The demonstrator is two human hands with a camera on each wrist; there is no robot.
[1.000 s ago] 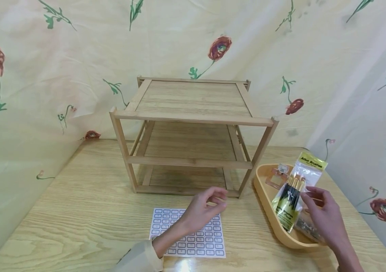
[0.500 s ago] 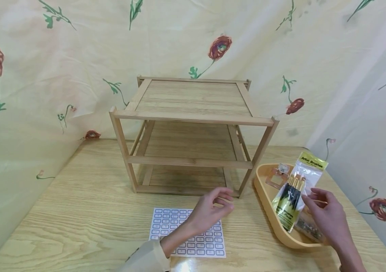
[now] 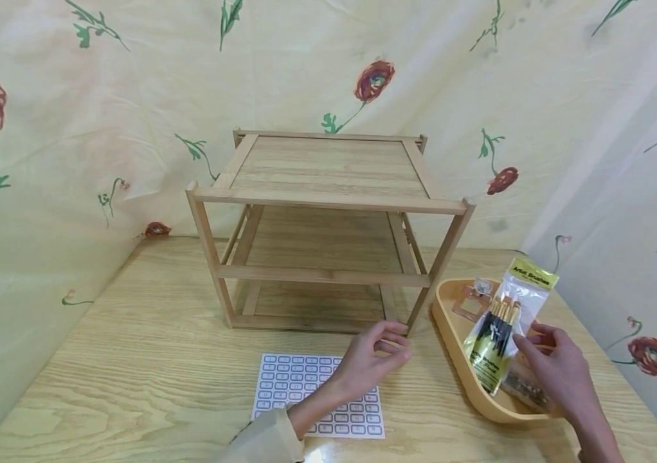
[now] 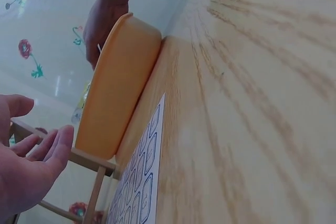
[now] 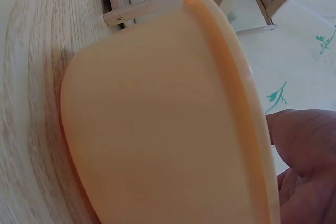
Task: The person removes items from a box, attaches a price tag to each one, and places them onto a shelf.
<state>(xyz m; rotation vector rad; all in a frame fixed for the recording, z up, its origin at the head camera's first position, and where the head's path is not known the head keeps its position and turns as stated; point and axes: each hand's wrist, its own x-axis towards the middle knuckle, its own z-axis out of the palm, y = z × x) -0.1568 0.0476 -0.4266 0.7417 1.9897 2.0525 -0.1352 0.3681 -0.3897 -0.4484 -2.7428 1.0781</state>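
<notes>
My left hand (image 3: 363,363) hovers over the right part of a white sheet of printed labels (image 3: 290,379), fingers loosely bent with nothing in them; in the left wrist view the same hand (image 4: 31,161) has its palm up. At the right, my right hand (image 3: 562,373) hangs over a yellow tray (image 3: 458,360), thumb and fingers parted at the right edge of a clear packet of artist brushes (image 3: 496,334). No grip on the packet is visible. In the right wrist view the tray wall (image 5: 157,119) hides part of the right hand (image 5: 307,156).
A three-level wooden rack (image 3: 328,200) stands behind the sheet. Also in the tray are a clear square item with a round knob (image 3: 473,302) and a clear container of small pieces (image 3: 528,386). Floral cloth (image 3: 132,83) hangs behind and at both sides.
My left hand has moved right across the sheet toward the rack's front right foot. My right hand has shifted slightly down and right; the packet has barely moved.
</notes>
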